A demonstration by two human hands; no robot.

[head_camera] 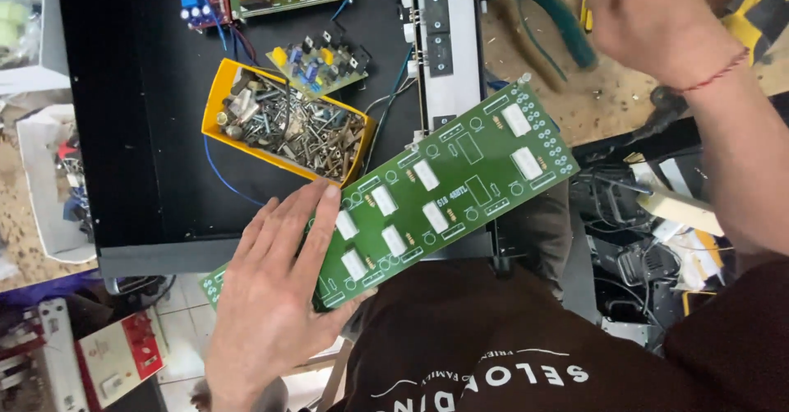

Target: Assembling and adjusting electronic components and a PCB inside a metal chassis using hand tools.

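Dark brown shirt, red wrist string (pixel 713 75)

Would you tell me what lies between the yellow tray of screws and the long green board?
In the head view, bare black panel and thin wires lie between tray and board; left hand holds the board.

There is just one view, from a camera on the person's head, tipped almost straight down over chest and lap. It sits close: the dark shirt (pixel 493 354) fills the bottom edge, and the green circuit board (pixel 444 190) lies slantwise mid-frame. Ahead, at the top, is the counter (pixel 600 100); tiled floor (pixel 185 313) shows lower left.
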